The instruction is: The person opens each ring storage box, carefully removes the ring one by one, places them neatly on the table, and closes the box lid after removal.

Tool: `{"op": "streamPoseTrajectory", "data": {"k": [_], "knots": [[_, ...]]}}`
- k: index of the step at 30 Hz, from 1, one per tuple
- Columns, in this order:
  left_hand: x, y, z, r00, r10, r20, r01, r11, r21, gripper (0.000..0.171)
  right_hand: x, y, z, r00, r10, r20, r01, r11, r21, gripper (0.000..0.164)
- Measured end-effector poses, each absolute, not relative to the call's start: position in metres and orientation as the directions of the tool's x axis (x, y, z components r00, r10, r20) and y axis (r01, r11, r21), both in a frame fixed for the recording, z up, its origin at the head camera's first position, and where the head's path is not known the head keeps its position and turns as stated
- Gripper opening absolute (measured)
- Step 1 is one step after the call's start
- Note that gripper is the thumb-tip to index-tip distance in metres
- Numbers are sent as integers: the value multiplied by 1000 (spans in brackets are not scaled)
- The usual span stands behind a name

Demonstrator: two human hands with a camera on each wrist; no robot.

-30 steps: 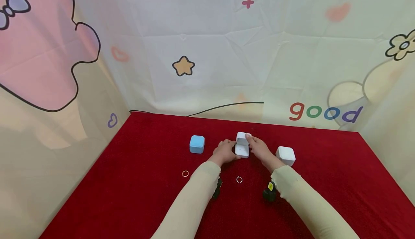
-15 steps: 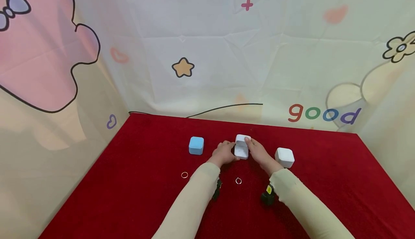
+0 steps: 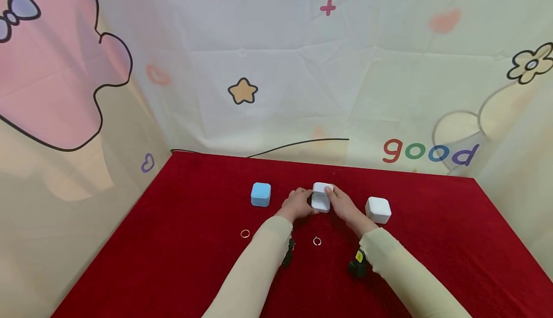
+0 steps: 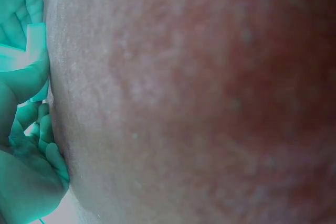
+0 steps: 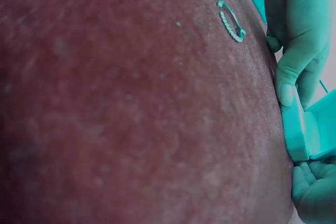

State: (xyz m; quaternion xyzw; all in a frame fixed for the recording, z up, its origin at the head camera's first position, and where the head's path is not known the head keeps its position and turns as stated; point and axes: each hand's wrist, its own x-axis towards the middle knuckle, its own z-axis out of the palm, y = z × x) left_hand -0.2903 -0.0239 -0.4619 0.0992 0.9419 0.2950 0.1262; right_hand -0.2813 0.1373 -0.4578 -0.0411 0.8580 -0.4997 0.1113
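Note:
A white ring box (image 3: 320, 206) stands on the red cloth, its lid (image 3: 322, 188) tilted partway over the base. My left hand (image 3: 297, 204) grips the base from the left, thumb at its front edge. On the other side, my right hand (image 3: 345, 206) holds the lid, thumb on its front. In the right wrist view, the left thumb (image 5: 286, 92) presses the box's front wall (image 5: 295, 135), with the right hand (image 5: 317, 192) beside it. One silver-coloured ring (image 3: 313, 241) lies in front of the box. Whether a ring sits inside is too small to tell.
A closed light-blue box (image 3: 260, 195) stands to the left and a closed white box (image 3: 378, 209) to the right, near my right forearm. Another thin ring (image 3: 245, 237) lies beside my left sleeve. A printed cloth backdrop (image 3: 276, 116) rises behind the table.
The lid of the white ring box has tilted forward and down, narrowing its opening. Both hands keep their hold, and the view has shifted slightly.

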Motion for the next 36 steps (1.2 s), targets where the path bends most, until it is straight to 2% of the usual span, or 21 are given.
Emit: {"op": "streamPoseTrajectory", "data": {"k": [8, 36], "knots": [[-290, -23, -463, -947, 263, -186, 114, 812, 572, 67, -281, 140, -466, -973, -182, -143, 31, 511, -859, 55], [-288, -24, -460, -949, 258, -179, 112, 812, 573, 67, -280, 138, -465, -973, -191, -131, 13, 520, -854, 55]]}}
